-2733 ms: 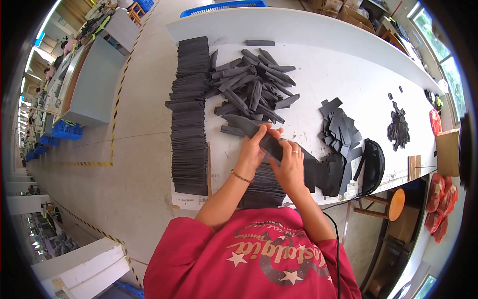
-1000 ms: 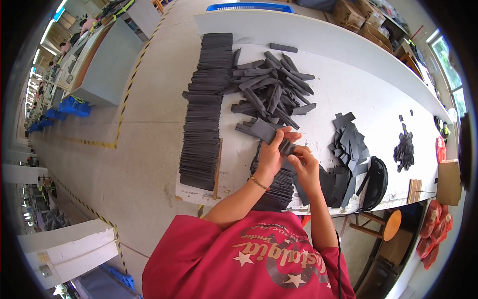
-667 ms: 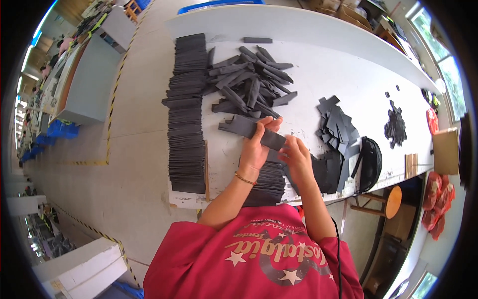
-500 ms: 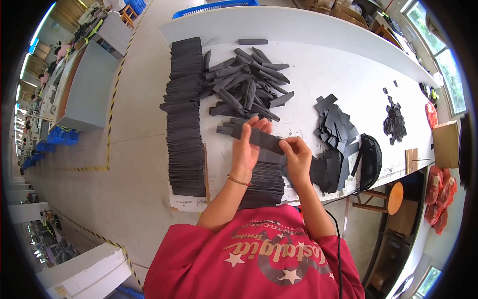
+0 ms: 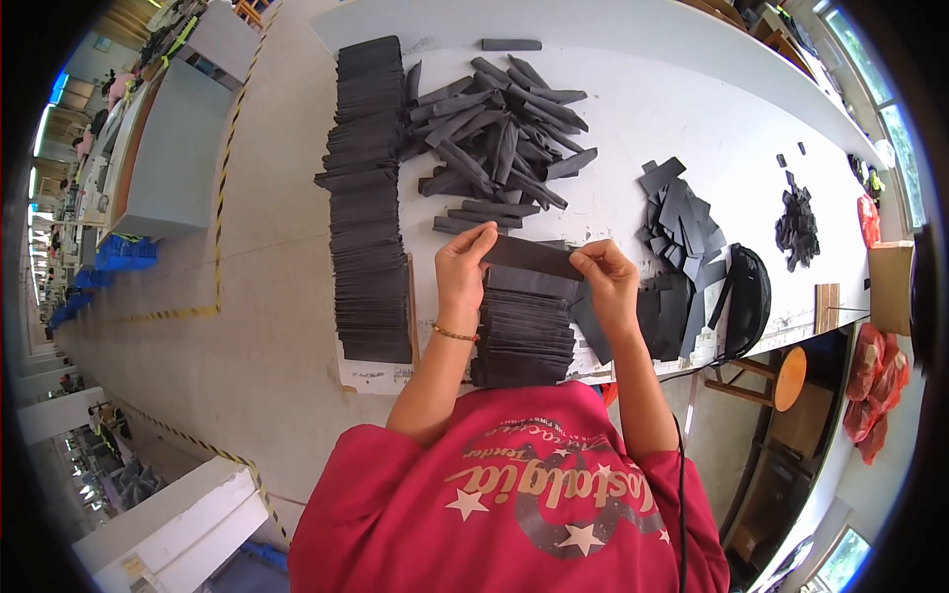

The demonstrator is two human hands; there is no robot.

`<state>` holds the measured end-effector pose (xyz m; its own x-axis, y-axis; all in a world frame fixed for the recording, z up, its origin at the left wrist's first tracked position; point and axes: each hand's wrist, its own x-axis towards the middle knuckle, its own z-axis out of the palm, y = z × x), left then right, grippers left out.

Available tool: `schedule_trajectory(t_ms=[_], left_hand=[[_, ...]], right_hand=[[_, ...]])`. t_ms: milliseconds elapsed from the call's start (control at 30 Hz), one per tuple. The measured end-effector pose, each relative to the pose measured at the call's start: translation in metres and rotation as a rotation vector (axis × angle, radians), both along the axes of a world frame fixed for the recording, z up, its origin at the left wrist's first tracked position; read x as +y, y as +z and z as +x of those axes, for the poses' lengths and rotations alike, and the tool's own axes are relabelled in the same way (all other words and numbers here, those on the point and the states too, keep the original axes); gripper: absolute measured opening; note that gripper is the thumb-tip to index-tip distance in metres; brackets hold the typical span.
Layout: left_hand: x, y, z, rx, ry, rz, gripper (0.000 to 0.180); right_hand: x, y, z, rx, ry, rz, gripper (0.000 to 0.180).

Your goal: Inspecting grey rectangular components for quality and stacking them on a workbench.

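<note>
A flat black strip (image 5: 532,256), apparently fabric, is stretched level between both hands above the near part of the table. My left hand (image 5: 463,267) pinches its left end between thumb and fingers. At the other end, my right hand (image 5: 605,277) grips the corner with thumb and forefinger. Directly under the strip lies a neat stack of black pieces (image 5: 526,336). Just beyond the hands are a few loose folded black pieces (image 5: 484,216). A long, tightly packed row of black pieces (image 5: 366,227) runs along the table's left side.
A heap of folded black pieces (image 5: 509,138) lies farther back on the white table (image 5: 623,109). To the right are flat black pieces (image 5: 682,222), a black pouch (image 5: 746,301) and a small pile of dark bits (image 5: 794,227). A round wooden stool (image 5: 789,379) stands by the right edge.
My left hand has turned from an open palm beneath the strip to a pinch on its end. The strip is now held out straighter, and both hands sit slightly wider apart.
</note>
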<state>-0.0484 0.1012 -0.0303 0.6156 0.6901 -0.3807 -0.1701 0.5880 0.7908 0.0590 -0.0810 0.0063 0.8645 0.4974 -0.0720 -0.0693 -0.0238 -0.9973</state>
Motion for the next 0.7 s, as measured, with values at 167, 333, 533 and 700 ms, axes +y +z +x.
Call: schedule_trajectory(t_ms=[167,333,533,700], left_hand=[[0.006,-0.017,-0.004,-0.013,0.033,0.020,0.018],[0.031,-0.071,-0.026,0.076,0.260,0.011,0.016],[0.054,-0.094,0.003,0.599,0.263,0.804,0.019],[0.048,-0.116,0.012,0.617,0.149,-0.089,0.024]], right_hand=[[-0.004,-0.022,-0.005,0.178,0.018,-0.076,0.008],[-0.025,-0.060,-0.004,0.249,0.016,-0.185,0.009],[-0.036,-0.087,-0.008,-0.326,-0.010,-0.624,0.016],[-0.081,-0.107,0.002,-0.754,-0.001,-1.029,0.013]])
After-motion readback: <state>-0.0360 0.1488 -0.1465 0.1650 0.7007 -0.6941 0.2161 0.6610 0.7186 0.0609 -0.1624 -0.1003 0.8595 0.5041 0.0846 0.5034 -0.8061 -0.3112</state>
